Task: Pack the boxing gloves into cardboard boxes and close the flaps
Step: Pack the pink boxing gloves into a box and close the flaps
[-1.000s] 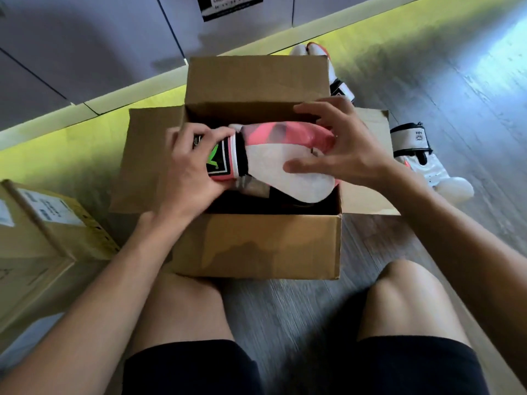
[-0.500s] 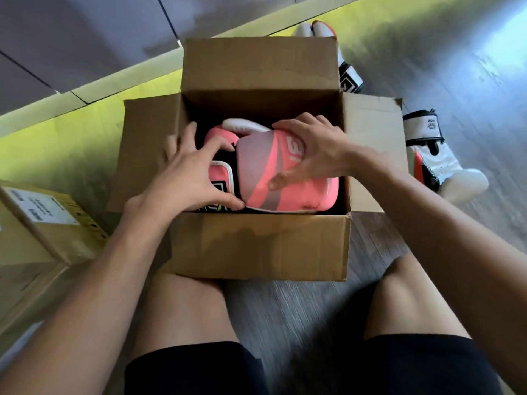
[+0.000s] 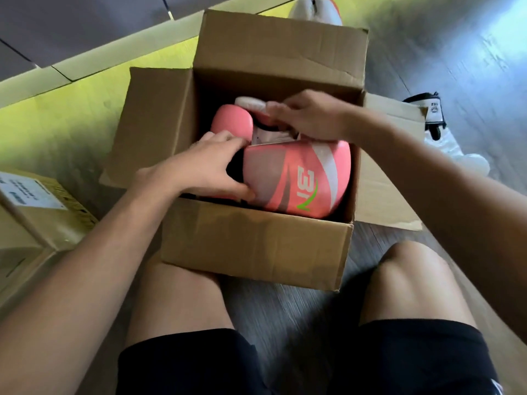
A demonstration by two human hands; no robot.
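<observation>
1. I see the cardboard box (image 3: 256, 246) on the wooden floor (image 3: 299, 323), set between the person's bare knees. All its flaps are open: the far flap (image 3: 279, 44) stands upright, and the left flap (image 3: 154, 124) and right flap (image 3: 385, 178) splay outward.
2. The near pink glove (image 3: 299, 181) lies inside the box along the front wall. It is on its side, with the white stripes and green-and-white logo facing up.
3. The second pink glove (image 3: 232, 122) sits behind it, toward the far left of the box. Its rounded pink end is uppermost, and a pale padded part runs to the right under the other hand.
4. The left hand (image 3: 205, 172) grips the left end of the near pink glove. The thumb presses on the pale panel and the fingers curl over the upper edge.
5. The right hand (image 3: 310, 118) reaches across the box and rests on the second pink glove, fingers bent down onto its pale part. The fingertips are blurred, so I cannot tell whether it grips or only presses.
6. Outside the box, a white glove (image 3: 445, 143) lies on the floor to the right, partly behind the right flap. Another white glove (image 3: 316, 7) shows beyond the far flap. A labelled box (image 3: 37, 206) stands at the left edge.
</observation>
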